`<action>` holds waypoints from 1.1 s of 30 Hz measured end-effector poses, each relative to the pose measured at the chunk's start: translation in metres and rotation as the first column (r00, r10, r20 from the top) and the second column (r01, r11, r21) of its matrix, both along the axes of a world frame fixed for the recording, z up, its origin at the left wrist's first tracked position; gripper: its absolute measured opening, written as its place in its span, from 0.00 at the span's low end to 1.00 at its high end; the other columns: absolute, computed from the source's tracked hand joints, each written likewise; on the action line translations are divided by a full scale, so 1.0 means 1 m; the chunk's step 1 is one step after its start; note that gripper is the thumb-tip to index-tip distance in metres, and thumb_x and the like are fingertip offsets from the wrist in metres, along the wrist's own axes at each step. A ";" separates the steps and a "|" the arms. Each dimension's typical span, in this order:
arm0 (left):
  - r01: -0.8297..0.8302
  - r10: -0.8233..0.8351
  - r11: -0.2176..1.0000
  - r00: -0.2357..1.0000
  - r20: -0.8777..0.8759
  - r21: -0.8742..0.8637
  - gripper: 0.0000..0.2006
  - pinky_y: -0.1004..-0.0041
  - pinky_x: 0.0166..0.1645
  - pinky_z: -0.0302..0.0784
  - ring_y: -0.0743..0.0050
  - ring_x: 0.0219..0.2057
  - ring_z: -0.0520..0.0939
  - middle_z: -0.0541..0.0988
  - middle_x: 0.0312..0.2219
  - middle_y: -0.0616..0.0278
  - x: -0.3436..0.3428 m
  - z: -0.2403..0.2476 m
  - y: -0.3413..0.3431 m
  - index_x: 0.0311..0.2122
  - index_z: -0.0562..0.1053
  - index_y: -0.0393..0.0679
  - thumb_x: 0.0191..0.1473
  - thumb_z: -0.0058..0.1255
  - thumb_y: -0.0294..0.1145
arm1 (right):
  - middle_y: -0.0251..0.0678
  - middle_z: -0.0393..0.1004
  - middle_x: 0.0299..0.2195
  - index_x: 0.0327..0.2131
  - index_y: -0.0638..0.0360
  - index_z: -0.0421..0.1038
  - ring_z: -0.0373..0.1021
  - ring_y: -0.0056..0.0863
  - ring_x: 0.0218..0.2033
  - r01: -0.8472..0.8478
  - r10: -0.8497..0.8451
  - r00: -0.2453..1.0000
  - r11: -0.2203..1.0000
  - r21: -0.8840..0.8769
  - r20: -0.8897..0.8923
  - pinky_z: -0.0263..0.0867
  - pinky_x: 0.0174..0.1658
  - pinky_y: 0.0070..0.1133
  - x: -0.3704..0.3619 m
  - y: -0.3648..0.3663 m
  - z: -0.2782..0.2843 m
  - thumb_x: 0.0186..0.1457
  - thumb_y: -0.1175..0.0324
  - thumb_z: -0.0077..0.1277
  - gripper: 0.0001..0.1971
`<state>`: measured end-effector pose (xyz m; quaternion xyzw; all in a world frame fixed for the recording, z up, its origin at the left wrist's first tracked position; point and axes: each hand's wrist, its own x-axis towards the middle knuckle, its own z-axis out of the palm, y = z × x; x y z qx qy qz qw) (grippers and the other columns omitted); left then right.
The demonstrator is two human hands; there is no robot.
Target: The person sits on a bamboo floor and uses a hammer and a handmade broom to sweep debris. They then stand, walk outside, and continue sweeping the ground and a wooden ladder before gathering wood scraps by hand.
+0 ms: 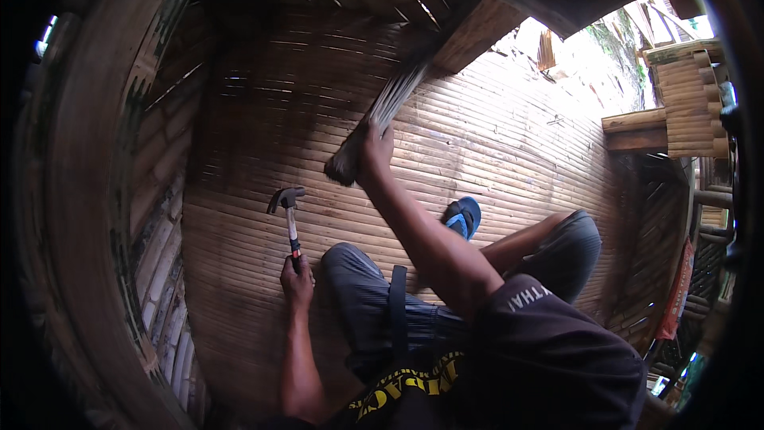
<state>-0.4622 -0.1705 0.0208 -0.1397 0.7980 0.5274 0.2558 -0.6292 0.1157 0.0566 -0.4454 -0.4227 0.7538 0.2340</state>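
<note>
My left hand (298, 280) is closed around the dark grip of a claw hammer (291, 227). The hammer stands out ahead of the fist, its metal head farthest away, over the slatted bamboo floor (263, 271). Reaching forward, my right hand (374, 150) is closed on a long, narrow strip (398, 94), perhaps wood or bamboo. Its near end is dark and its far part greyish, slanting up to the right toward a wooden beam (481, 32). Blur hides its exact kind, and I cannot tell whether its far end touches the beam.
A blue and black flip-flop (462, 216) lies between my bent legs. A thick post (95, 151) and slatted wall (163, 263) rise on the left. A bamboo structure (691, 103) and a red strip (676, 291) are on the right, with a bright opening at upper right.
</note>
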 end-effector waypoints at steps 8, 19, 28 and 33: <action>-0.004 0.005 1.000 0.999 0.044 -0.025 0.15 0.74 0.17 0.67 0.80 0.13 0.71 0.69 0.15 0.69 -0.003 0.011 0.007 0.34 0.68 0.43 0.67 0.48 0.44 | 0.37 0.68 0.38 0.51 0.59 0.61 0.65 0.28 0.33 -0.011 -0.019 0.979 0.989 -0.146 -0.203 0.68 0.39 0.28 -0.007 0.001 0.007 0.67 0.58 0.46 0.18; -0.029 0.030 0.999 0.998 0.055 -0.017 0.16 0.74 0.17 0.67 0.81 0.14 0.71 0.68 0.15 0.69 0.010 0.018 0.001 0.32 0.68 0.44 0.66 0.49 0.44 | 0.41 0.69 0.40 0.57 0.61 0.59 0.68 0.29 0.38 0.014 -0.022 0.997 0.993 -0.119 -0.072 0.68 0.42 0.32 -0.054 0.029 0.009 0.67 0.56 0.46 0.23; -0.055 0.056 0.998 0.994 0.092 -0.014 0.15 0.76 0.17 0.66 0.82 0.14 0.71 0.68 0.15 0.70 0.016 0.014 -0.003 0.32 0.68 0.45 0.67 0.48 0.45 | 0.41 0.71 0.36 0.62 0.57 0.52 0.72 0.29 0.29 -0.216 0.172 0.953 0.964 -0.158 -0.251 0.73 0.30 0.28 0.058 -0.042 0.015 0.70 0.60 0.44 0.24; -0.058 0.058 0.998 0.992 0.111 0.004 0.15 0.76 0.17 0.66 0.82 0.13 0.70 0.67 0.15 0.70 0.013 0.022 -0.002 0.33 0.68 0.45 0.67 0.48 0.44 | 0.48 0.71 0.48 0.62 0.61 0.57 0.69 0.36 0.46 -0.267 0.268 0.963 0.963 0.041 -0.002 0.67 0.50 0.31 -0.028 0.008 -0.039 0.67 0.55 0.46 0.27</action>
